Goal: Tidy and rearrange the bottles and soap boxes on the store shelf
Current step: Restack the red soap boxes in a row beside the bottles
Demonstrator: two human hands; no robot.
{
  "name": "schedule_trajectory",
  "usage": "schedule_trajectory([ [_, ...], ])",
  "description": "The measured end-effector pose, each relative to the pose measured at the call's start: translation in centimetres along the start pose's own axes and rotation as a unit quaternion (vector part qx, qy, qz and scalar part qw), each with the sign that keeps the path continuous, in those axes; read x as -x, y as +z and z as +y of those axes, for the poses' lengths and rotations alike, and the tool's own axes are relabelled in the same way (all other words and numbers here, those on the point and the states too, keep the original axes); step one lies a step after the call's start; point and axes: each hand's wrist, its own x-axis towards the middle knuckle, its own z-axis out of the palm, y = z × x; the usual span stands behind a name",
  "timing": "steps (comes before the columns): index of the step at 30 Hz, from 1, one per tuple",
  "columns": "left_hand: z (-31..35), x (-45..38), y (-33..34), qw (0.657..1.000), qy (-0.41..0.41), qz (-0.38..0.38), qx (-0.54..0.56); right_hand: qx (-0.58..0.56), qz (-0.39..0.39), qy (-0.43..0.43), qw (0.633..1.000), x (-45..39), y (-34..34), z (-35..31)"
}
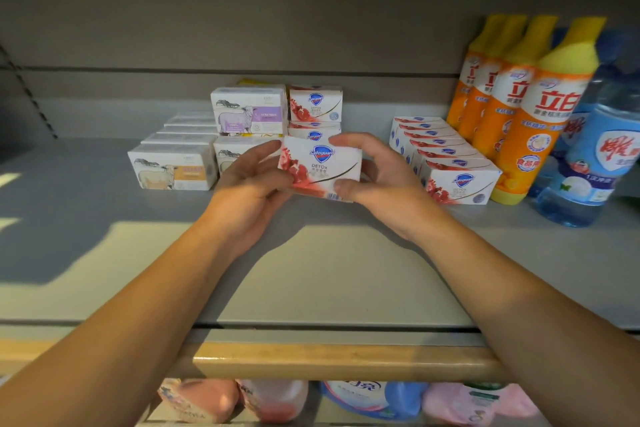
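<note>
Safeguard box point(320, 168) | white-red, tilted, above shelf | orange bottles point(509, 107) | upright, right

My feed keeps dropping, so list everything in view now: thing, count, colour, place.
Held Safeguard box: one, white and red, above mid-shelf.
Safeguard row: about seven, white-red, right of centre.
Safeguard stack: at least two, behind the held box.
Sheep boxes: several, white, left and centre.
Orange bottles: four, yellow caps, right.
Blue bottles: at least one, far right.
Lower-shelf packs: pink, blue.
Left hand, right hand: fingers grip the held box.
</note>
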Motion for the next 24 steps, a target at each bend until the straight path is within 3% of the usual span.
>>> schedule_trajectory([
  [4,-0.4,0.1,-0.1,0.995,-0.025,-0.015,-0.091,0.024,0.005,-0.031,0.999,-0.2,-0.5,-0.5],
  [6,-0.6,0.3,-0.2,0.990,-0.004,-0.015,-0.140,0.115,0.006,-0.037,0.993,-0.1,-0.9,-0.7],
  [9,-0.4,0.7,0.3,0.973,0.064,-0.010,-0.221,0.304,-0.002,-0.055,0.951,-0.2,-1.3,-1.1],
  [12,-0.3,1.0,1.4,0.955,0.109,-0.019,-0.274,0.407,-0.016,-0.069,0.911,-0.8,-1.7,-2.0],
  [16,0.0,0.7,3.2,0.953,0.124,-0.032,-0.275,0.446,-0.020,-0.074,0.892,-1.2,-3.5,-3.4],
  [20,-0.5,-1.7,4.9,0.940,0.073,-0.038,-0.331,0.499,0.036,-0.080,0.862,-1.9,-6.8,-4.1],
  [21,-0.8,-2.4,4.9,0.916,0.071,-0.040,-0.394,0.507,0.056,-0.078,0.857,-2.1,-7.8,-4.0],
  [24,-2.2,-3.7,3.8,0.750,0.111,-0.078,-0.647,0.547,0.111,-0.062,0.827,-3.3,-10.6,-3.5],
])
